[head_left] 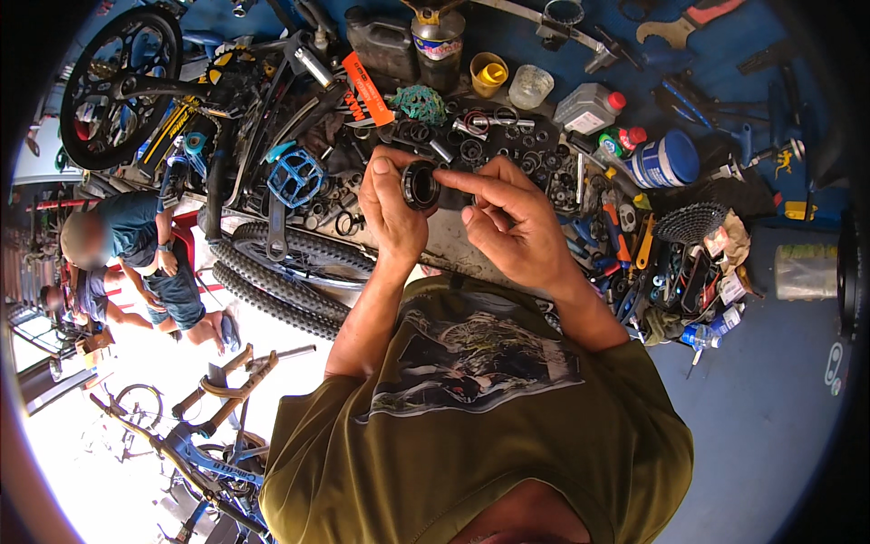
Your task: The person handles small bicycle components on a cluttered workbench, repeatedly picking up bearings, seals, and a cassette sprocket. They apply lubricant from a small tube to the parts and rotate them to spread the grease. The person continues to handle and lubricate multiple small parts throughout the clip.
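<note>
Above the cluttered bench, my left hand is closed around a black ring-shaped bicycle part, thumb uppermost. The part looks like a bearing cup, with its round opening turned toward my right hand. That hand's index finger stretches out to the ring's rim and seems to touch it. Its thumb stands apart and the other fingers are partly curled, with nothing visible in them. Behind my hands, loose rings and small metal parts lie on the bench.
Blue pedal, tires and a crankset are at left. Bottles, a blue-and-white tub, a cassette and hand tools crowd the right. Another person sits at far left, near a bicycle frame.
</note>
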Demonstrator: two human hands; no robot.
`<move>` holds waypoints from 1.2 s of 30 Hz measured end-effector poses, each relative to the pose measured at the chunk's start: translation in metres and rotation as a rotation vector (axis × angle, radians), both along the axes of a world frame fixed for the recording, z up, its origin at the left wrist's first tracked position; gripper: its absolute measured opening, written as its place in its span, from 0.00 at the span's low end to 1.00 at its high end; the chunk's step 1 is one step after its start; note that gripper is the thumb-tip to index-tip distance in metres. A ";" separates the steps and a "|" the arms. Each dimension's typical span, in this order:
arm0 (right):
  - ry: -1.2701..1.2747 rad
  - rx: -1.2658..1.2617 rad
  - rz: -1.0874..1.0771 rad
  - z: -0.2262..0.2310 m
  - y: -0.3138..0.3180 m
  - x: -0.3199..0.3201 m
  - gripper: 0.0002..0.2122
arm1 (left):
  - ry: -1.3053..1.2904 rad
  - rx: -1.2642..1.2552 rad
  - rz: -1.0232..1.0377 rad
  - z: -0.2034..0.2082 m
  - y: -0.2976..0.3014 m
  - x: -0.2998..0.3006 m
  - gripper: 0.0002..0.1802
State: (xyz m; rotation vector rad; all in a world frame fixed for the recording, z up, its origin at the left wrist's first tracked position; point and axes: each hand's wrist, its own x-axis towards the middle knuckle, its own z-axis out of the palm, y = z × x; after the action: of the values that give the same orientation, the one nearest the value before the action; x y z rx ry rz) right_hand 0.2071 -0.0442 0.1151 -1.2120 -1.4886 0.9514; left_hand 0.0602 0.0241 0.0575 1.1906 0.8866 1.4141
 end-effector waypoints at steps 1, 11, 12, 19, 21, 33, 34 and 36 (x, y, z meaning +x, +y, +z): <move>-0.020 -0.003 -0.001 0.002 0.000 0.000 0.20 | -0.001 0.000 -0.001 0.000 0.000 0.000 0.26; -0.198 -0.005 -0.025 0.009 0.003 -0.003 0.19 | -0.015 -0.009 -0.028 -0.003 0.000 -0.005 0.27; -0.204 -0.015 -0.024 0.009 0.004 -0.004 0.19 | -0.017 -0.009 -0.027 -0.003 0.000 -0.005 0.27; -0.169 -0.050 -0.046 0.006 0.003 -0.009 0.19 | 0.042 -0.019 0.006 -0.004 0.002 -0.005 0.28; -0.167 -0.015 -0.056 0.000 0.004 -0.008 0.18 | -0.044 -0.106 -0.060 -0.006 0.003 -0.005 0.28; 0.604 -0.270 -0.059 -0.042 0.024 -0.008 0.21 | -0.443 -0.263 -0.244 -0.010 0.000 0.021 0.26; 0.618 -0.236 -0.107 -0.039 0.024 -0.011 0.19 | -0.465 -0.237 -0.282 -0.011 0.001 0.021 0.25; 0.584 -0.196 -0.107 -0.032 0.026 -0.009 0.17 | -0.573 -0.242 -0.353 -0.008 -0.001 0.022 0.23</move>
State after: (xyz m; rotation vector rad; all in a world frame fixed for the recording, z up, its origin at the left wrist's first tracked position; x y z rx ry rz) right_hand 0.1981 -0.0187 0.0828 -1.0155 -0.8771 1.2659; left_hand 0.0822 0.0235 0.0498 0.6602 0.4043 1.2193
